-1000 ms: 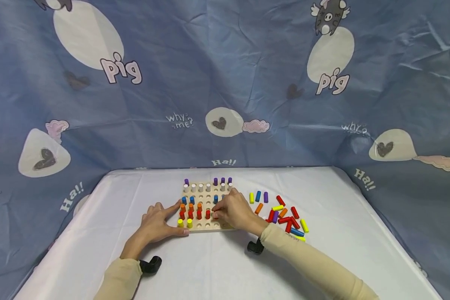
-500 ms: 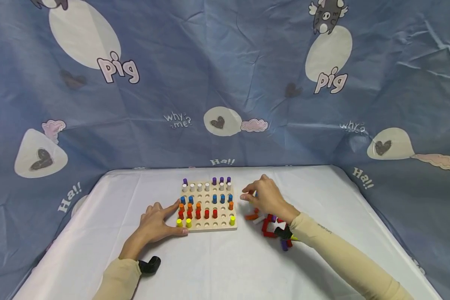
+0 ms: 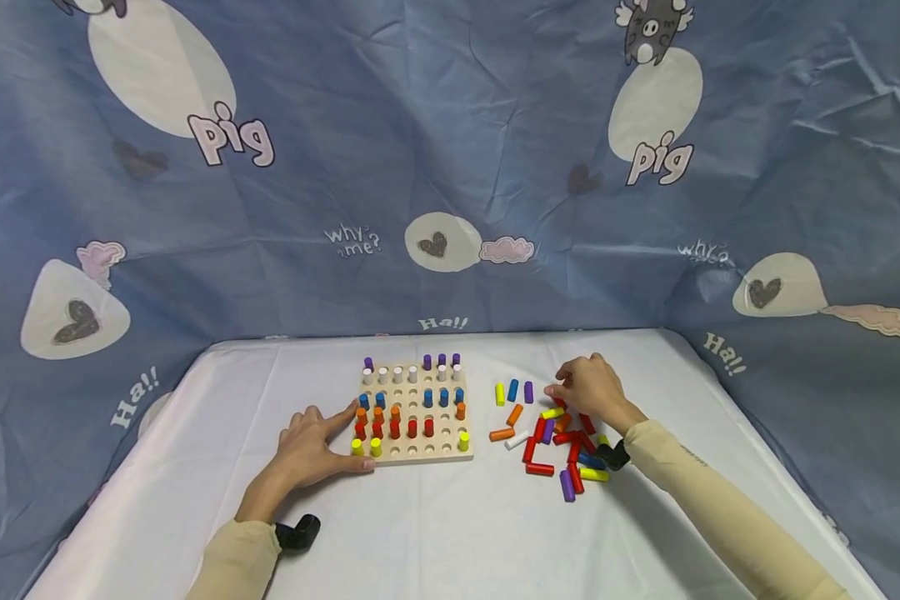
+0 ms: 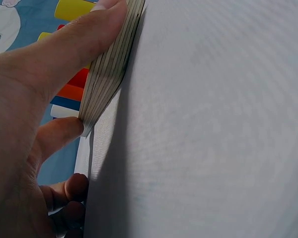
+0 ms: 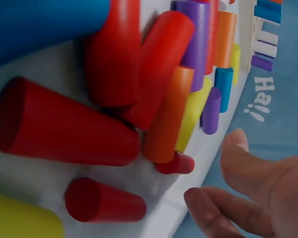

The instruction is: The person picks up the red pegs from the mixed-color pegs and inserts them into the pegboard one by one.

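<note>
A light wooden pegboard (image 3: 414, 458) stands on the table with rows of coloured pegs in its holes. My left hand (image 3: 303, 446) rests at its left side, the straight thumb on the front edge and the index fingertip against the left edge. In the left wrist view the thumb (image 4: 84, 42) lies along the layered board edge (image 4: 105, 74). My right hand (image 3: 592, 390) hovers over the far side of the loose pegs, near a red peg (image 3: 559, 402). In the right wrist view, thumb and index finger are apart with nothing between them.
Loose red, yellow, orange, purple, blue and white pegs lie to the right of the board, several of them crowded together, such as a red peg (image 3: 540, 469) and a purple peg (image 3: 567, 486). A blue patterned cloth (image 3: 450, 167) hangs behind the white table (image 3: 420, 533).
My right hand has left the board and moved right to the loose pegs. The red peg it held at the board now stands in the red row. The left hand stays put.
</note>
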Available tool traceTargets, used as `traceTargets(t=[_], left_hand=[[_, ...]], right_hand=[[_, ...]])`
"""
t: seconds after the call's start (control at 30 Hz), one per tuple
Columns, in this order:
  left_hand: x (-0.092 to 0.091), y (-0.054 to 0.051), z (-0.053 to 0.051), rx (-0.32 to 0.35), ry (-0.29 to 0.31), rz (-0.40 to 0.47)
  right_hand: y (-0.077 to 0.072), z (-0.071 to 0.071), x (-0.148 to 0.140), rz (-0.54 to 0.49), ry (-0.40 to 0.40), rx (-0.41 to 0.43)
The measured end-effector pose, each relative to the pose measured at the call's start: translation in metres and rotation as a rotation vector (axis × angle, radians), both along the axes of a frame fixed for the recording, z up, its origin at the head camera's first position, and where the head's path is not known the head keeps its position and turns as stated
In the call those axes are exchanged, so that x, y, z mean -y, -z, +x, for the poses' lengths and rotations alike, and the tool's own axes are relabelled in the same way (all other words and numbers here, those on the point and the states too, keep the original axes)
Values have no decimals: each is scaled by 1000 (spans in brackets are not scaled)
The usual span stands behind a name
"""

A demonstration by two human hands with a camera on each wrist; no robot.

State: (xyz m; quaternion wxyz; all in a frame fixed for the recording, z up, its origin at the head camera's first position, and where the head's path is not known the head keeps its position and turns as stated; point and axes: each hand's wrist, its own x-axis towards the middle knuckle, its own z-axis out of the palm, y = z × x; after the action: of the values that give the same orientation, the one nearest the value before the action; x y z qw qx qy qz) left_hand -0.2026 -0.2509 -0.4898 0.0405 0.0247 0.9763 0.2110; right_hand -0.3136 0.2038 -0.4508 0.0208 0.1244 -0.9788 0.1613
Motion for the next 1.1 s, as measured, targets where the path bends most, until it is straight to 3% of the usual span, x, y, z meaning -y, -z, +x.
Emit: traceTargets(t=[0.6, 0.67, 0.9, 1.1], left_hand=[[0, 3, 0, -3, -2, 4], [0, 3, 0, -4, -1, 2], [1, 4, 0, -3, -4, -3], [2, 3, -1, -3, 1, 0]], right_hand=[[14, -5, 1, -29, -8, 75], [13, -5, 2, -34, -15, 57], [15, -6, 9, -24, -93, -131], [8, 1, 23, -93, -2, -174]])
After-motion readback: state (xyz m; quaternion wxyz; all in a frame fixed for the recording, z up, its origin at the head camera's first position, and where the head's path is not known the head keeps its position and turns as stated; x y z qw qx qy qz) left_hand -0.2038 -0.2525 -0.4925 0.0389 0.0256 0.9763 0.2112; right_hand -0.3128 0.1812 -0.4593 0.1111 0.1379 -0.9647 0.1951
